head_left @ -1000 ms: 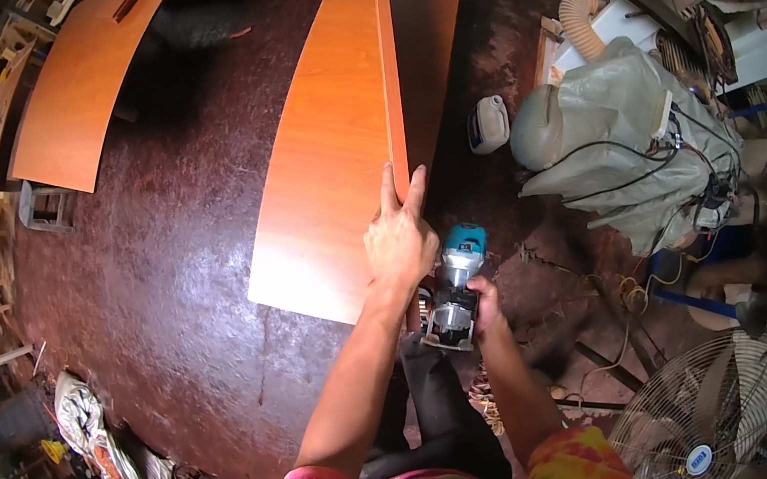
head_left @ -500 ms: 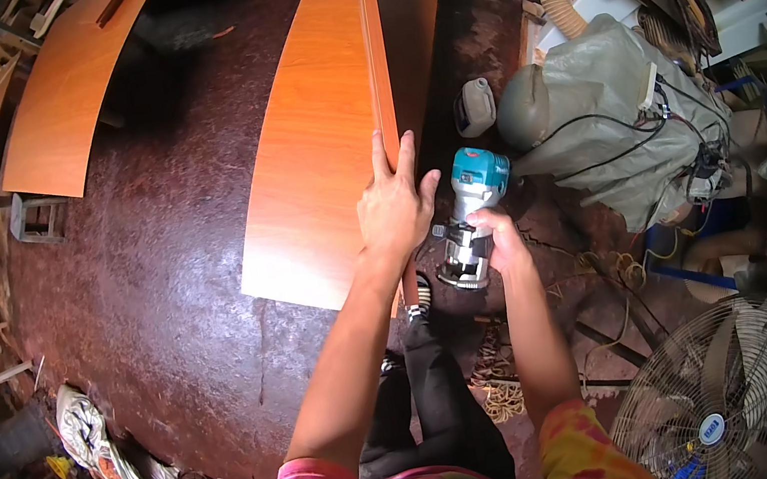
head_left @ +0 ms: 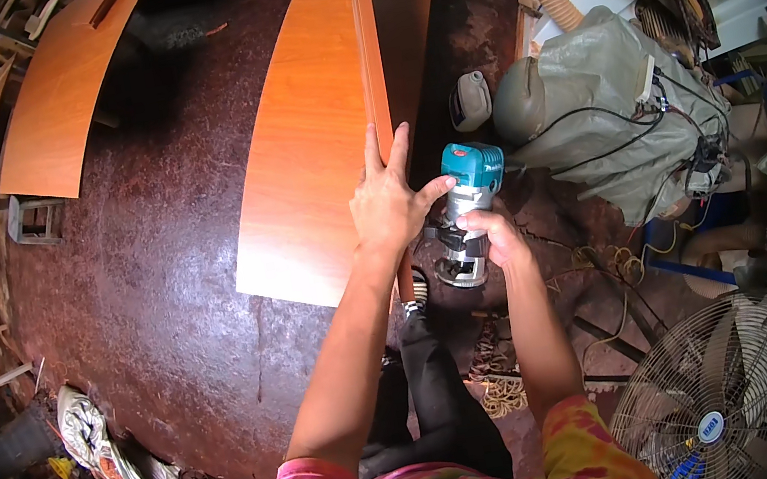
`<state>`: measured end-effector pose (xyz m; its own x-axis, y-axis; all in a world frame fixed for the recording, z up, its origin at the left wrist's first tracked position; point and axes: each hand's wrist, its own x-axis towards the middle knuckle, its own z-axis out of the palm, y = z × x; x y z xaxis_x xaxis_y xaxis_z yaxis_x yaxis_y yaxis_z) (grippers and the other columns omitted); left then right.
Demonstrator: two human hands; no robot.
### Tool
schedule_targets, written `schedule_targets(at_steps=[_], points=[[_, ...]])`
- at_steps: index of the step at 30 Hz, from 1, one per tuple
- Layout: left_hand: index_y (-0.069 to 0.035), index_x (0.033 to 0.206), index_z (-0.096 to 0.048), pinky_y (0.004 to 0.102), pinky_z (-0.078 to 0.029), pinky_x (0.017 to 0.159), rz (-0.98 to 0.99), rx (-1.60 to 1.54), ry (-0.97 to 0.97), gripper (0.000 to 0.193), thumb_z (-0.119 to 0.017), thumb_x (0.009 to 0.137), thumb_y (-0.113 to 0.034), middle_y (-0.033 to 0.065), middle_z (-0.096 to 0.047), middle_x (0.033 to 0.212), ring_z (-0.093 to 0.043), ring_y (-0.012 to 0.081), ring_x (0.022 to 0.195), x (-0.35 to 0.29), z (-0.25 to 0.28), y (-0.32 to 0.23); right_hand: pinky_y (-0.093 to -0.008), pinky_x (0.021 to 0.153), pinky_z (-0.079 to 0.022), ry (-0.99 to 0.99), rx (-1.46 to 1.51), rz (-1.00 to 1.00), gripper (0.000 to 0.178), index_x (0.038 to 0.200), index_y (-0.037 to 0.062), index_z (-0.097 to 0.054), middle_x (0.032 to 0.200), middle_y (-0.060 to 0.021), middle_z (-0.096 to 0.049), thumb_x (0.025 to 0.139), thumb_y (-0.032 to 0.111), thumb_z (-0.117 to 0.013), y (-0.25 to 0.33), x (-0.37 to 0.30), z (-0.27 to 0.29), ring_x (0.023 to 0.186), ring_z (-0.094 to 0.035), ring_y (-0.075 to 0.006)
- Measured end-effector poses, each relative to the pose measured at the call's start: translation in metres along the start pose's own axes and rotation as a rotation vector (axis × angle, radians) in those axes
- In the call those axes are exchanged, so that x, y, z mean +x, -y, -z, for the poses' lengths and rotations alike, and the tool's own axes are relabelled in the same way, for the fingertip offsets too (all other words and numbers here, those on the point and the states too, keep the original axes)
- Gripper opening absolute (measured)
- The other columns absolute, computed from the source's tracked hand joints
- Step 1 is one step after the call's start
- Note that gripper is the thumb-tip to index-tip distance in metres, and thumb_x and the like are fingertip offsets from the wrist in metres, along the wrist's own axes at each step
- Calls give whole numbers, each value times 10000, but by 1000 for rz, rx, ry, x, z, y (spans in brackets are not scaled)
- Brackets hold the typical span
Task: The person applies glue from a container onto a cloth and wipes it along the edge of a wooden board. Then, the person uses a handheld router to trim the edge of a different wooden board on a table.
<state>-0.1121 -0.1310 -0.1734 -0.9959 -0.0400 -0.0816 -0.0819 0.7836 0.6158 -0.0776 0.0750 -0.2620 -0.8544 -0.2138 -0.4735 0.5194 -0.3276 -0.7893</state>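
Note:
A trim router [head_left: 473, 169] with a teal top, silver body and clear base is in my right hand [head_left: 499, 238]. My right thumb lies across its front; the other fingers are mostly hidden. My left hand [head_left: 384, 205] is open, its index and middle fingers spread in a V at the near part of a long reddish-brown wooden strip [head_left: 370, 49]. Its thumb stretches right and overlaps the router's body, seemingly touching it. The strip runs away from me along an orange wood-grain panel [head_left: 303, 151], whose right part lies in shadow.
Another orange panel [head_left: 54, 122] rests at the far left beside a small stool [head_left: 38, 222]. A white jug [head_left: 470, 101] and a grey-covered machine [head_left: 599, 102] with cables stand right. A large fan [head_left: 718, 386] is near right, and coiled rope [head_left: 503, 396] lies on the floor.
My left thumb has swung out to the right onto the router's body. The router and my right hand have shifted slightly left, closer to the strip.

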Motion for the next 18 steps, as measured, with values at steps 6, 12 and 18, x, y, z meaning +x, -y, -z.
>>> schedule_targets(at_steps=[6, 12, 18], points=[[-262, 1617, -415, 542, -560, 1009, 31, -28, 12, 1120, -886, 674, -641, 211, -289, 1704, -593, 476, 1313, -2, 4, -5, -331, 823, -536, 36, -66, 13, 436, 1125, 57, -698, 957, -29, -704, 716, 160, -808, 2, -7, 2, 871, -672, -159], [-269, 1619, -407, 539, -550, 1030, 45, -49, 22, 1149, -915, 647, -612, 200, -276, 1713, -566, 482, 1342, -2, 3, -5, -318, 799, -529, 27, -67, 13, 413, 1102, 62, -692, 956, -28, -698, 718, 157, -810, -3, -9, 8, 860, -664, -152], [-264, 1625, -398, 543, -528, 1065, 39, -57, 19, 1175, -919, 636, -626, 211, -264, 1715, -566, 482, 1343, -4, 2, -4, -322, 800, -537, 23, -61, 17, 409, 1110, 54, -689, 966, -32, -700, 728, 143, -805, 3, -11, 4, 857, -671, -156]])
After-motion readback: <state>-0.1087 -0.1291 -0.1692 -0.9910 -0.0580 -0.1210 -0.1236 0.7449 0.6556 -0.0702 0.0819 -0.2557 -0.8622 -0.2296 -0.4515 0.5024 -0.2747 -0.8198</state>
